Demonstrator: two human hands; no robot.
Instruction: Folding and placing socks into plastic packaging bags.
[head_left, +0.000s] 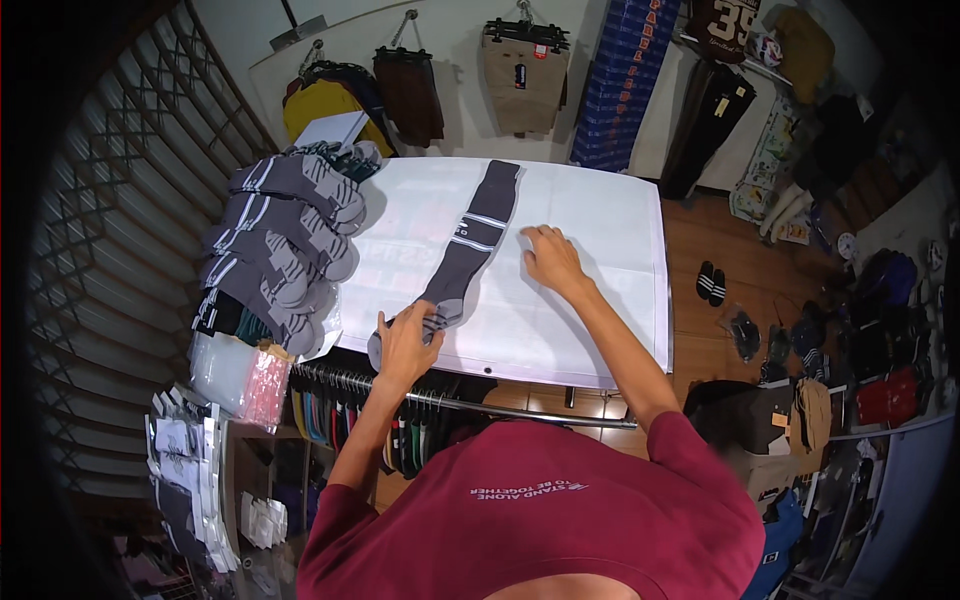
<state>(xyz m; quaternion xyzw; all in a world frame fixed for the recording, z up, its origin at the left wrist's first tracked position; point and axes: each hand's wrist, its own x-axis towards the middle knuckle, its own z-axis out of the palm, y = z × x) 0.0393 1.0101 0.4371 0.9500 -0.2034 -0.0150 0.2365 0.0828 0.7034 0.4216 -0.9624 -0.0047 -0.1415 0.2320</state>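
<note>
- Covering most of the work surface, a white sheet [590,300] lies flat on the table, its near edge hanging just above a metal rail of hanging clothes [420,405].
- A stack of folded grey socks [285,245] with white stripes sits along the sheet's left edge, piled in overlapping rows.
- A long grey sock [470,245] with pale bands lies stretched out on the sheet, cuff at the far end, foot pointing toward the person at the near left.
- The left hand [405,340] rests on the foot end of the sock, fingers curled over the toe and gripping the fabric.
- The right hand [550,258] lies flat on the white sheet, just right of the sock's middle, fingers spread and holding nothing.
- A pair of black sandals [711,283] stands on the wooden floor right of the table.
</note>
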